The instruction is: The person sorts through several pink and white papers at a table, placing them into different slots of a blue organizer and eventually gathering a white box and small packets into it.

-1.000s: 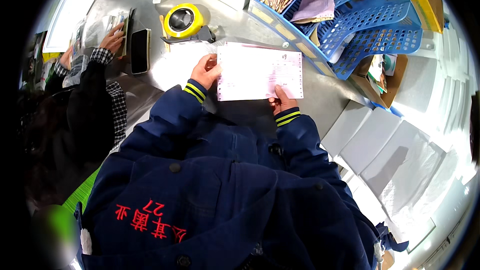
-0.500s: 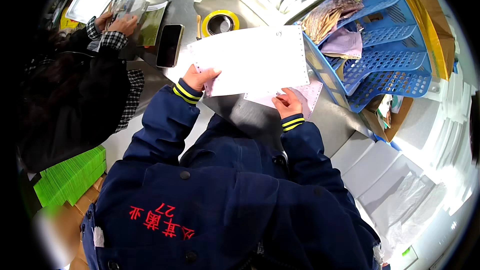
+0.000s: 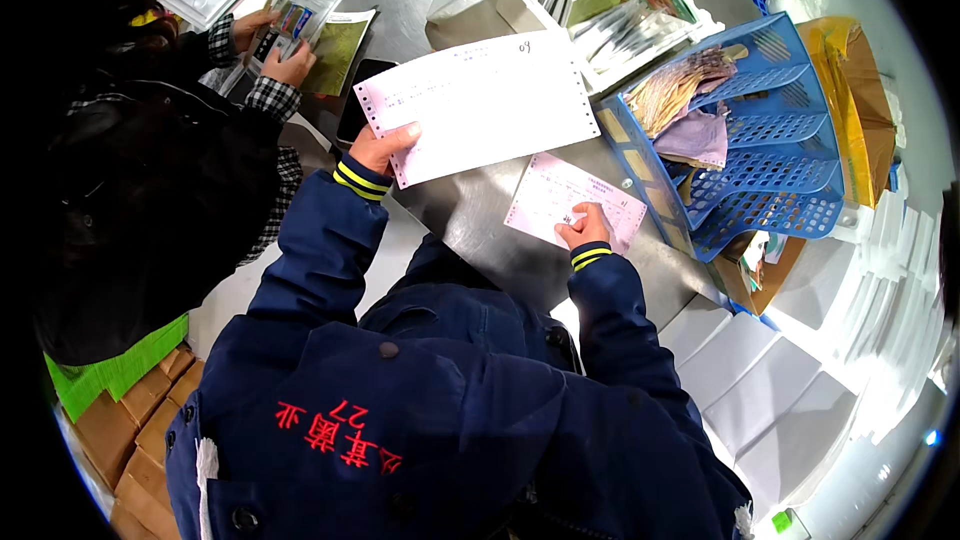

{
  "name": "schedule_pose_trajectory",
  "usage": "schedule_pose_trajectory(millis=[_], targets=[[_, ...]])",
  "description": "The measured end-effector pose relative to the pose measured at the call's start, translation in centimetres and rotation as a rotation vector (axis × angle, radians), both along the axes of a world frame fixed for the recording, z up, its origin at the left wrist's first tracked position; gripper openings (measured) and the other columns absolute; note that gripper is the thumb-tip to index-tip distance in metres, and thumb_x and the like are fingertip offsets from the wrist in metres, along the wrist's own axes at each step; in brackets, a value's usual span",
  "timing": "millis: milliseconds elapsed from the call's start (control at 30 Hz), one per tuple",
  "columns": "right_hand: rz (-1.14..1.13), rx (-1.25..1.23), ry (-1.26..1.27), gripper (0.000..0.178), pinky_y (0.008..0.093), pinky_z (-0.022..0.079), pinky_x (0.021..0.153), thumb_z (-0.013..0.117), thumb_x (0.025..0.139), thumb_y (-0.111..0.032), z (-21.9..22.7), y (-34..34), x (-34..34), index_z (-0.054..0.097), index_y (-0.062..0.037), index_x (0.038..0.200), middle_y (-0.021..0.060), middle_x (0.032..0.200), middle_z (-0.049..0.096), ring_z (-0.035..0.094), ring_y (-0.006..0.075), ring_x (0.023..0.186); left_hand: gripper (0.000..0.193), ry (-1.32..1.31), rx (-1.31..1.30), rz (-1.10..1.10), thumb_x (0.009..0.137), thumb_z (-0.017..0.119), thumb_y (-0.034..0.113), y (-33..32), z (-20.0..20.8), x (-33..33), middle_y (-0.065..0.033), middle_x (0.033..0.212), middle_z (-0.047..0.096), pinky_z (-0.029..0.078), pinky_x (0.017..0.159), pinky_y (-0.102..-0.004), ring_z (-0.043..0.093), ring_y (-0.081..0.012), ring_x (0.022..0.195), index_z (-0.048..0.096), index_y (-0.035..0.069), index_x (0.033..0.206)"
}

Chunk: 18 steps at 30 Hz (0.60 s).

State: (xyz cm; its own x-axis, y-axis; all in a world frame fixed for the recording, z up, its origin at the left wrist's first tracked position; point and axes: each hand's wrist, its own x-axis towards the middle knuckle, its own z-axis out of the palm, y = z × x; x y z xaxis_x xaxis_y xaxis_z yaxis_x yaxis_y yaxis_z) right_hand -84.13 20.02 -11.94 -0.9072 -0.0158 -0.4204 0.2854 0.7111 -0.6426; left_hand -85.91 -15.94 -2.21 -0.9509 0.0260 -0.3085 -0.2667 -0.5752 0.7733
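My left hand pinches the lower left corner of a large white-and-pink form sheet, thumb on top. The sheet has punched holes along its sides and a handwritten mark near its top. Right of it, a smaller pink printed slip is fully exposed over the steel table. My right hand is at the slip's lower edge, thumb and fingers drawn together on it. The fingers' undersides are hidden. A dark phone is partly covered by the large sheet.
A blue perforated rack with bundled slips stands at right on the steel table. Behind the sheet is a white box of packets. At left, a co-worker's hands hold a clear package beside a green-printed packet.
The large sheet has shifted left and tilted, uncovering the pink slip. My right hand has closed at the slip. The co-worker has raised the clear package. The whole view has shifted a little.
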Motion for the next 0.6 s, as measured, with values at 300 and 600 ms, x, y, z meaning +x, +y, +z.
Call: schedule_pose_trajectory(millis=[300,600], targets=[[0.030,0.019,0.023,0.043,0.0278,0.042,0.052,0.077,0.056,-0.013,1.2,-0.4,0.1,0.050,-0.0100,0.089,0.0009,0.057,0.047,0.047,0.0129,0.052,0.036,0.044,-0.021,-0.027,0.081,0.056,0.007,-1.3,1.2,-0.7,-0.0096,0.106,0.056,0.043,0.081,-0.0287,0.055,-0.0176,0.095,0.048,-0.002,0.114],[0.046,0.019,0.020,0.043,0.0283,0.041,0.052,0.077,0.055,-0.013,0.8,0.1,0.0,0.049,-0.0111,0.088,0.0002,0.058,0.046,0.045,0.0125,0.052,0.035,0.055,-0.057,0.008,0.080,0.057,0.008,-1.7,0.3,-0.6,-0.0090,0.106,0.057,0.042,0.083,-0.0282,0.054,-0.0171,0.095,0.050,-0.002,0.113]])
